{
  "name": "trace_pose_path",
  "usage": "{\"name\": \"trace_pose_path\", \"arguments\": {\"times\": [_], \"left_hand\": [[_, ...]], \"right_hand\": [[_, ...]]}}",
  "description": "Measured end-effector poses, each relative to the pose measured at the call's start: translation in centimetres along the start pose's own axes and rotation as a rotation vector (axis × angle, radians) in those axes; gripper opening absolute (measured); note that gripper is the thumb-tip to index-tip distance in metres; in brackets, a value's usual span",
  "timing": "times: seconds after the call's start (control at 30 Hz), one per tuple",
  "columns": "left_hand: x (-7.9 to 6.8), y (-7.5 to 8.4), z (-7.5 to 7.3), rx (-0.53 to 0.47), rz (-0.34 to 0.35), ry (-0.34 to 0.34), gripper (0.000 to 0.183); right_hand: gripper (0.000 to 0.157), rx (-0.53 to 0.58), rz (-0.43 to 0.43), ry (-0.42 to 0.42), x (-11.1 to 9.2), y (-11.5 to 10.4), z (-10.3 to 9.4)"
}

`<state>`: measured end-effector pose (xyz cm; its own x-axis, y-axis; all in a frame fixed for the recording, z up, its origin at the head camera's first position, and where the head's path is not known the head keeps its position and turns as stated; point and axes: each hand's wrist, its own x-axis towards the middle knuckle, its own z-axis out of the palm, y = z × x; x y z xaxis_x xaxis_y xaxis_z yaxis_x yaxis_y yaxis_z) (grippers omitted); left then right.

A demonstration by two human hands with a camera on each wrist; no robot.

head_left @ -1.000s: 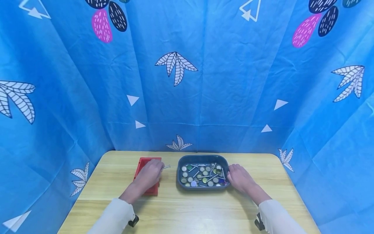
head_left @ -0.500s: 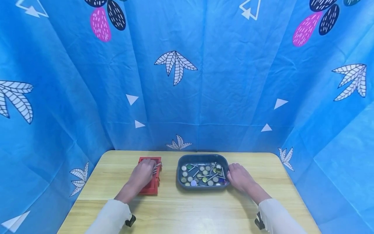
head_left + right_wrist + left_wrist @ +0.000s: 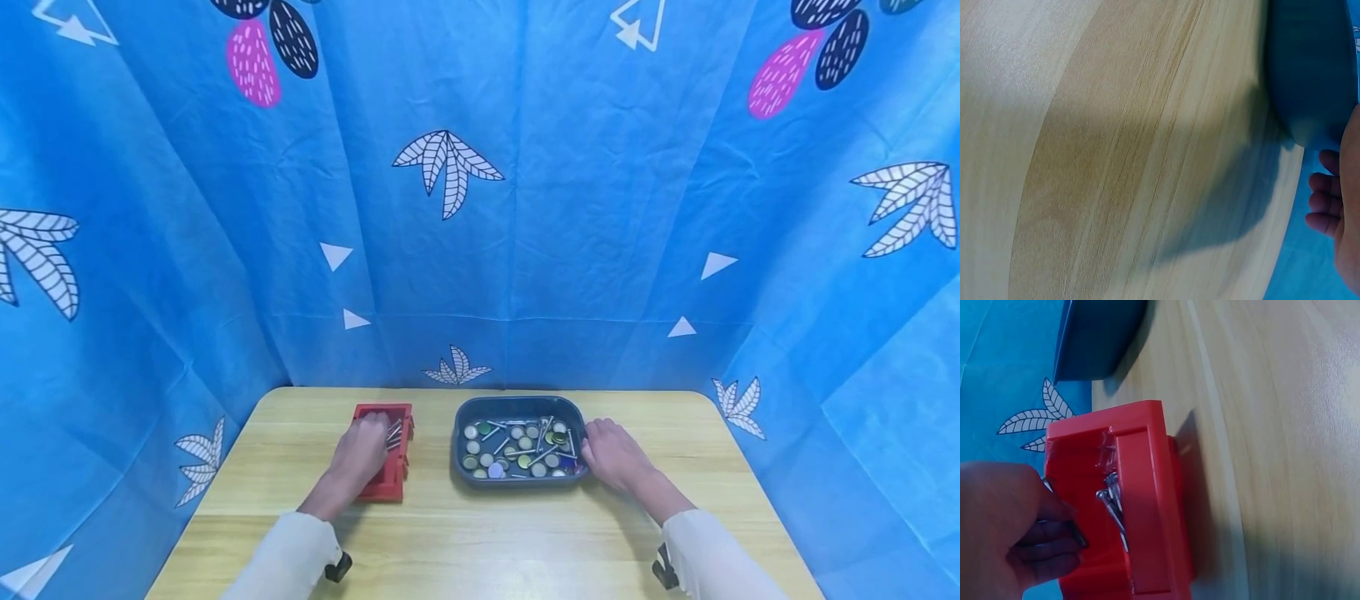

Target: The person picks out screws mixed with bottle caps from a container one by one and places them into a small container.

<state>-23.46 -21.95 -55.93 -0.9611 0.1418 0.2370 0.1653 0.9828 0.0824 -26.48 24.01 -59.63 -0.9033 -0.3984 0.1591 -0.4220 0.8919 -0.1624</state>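
Observation:
My left hand [image 3: 363,446] is over the red bin [image 3: 388,492], its fingers curled. In the left wrist view a dark metal shank [image 3: 1077,535], seemingly a screw, shows at its fingertips; most of it is hidden by the hand. Beside the hand, a few silver screws [image 3: 1113,506] lie along the bin's inner wall. My right hand [image 3: 613,454] grips the right end of the dark blue tray [image 3: 517,483], its thumb hidden in the right wrist view. Many round bottle caps [image 3: 525,443] and several long screws [image 3: 542,456] lie mixed in the tray.
Both containers stand apart on a light wooden table [image 3: 495,542], red bin left and tray right of centre. A blue patterned curtain [image 3: 480,275] hangs round the back and sides. Each forearm has a white sleeve with a dark wrist device [image 3: 339,567].
My left hand has moved left, deeper over the red bin. The screw that stuck out past the bin's right edge no longer does, and screws now show inside. The right hand stays at the tray.

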Motion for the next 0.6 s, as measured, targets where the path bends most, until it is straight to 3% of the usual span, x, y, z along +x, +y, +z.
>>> {"name": "trace_pose_path", "arguments": {"times": [0.2, 0.6], "left_hand": [[-0.1, 0.2, 0.7, -0.044, -0.030, -0.076, 0.023], [-0.4, 0.1, 2.0, -0.142, -0.057, -0.149, 0.008]], "right_hand": [[0.020, 0.012, 0.011, -0.011, 0.0, 0.0, 0.1], [0.020, 0.016, 0.020, -0.015, 0.0, 0.0, 0.0]]}}
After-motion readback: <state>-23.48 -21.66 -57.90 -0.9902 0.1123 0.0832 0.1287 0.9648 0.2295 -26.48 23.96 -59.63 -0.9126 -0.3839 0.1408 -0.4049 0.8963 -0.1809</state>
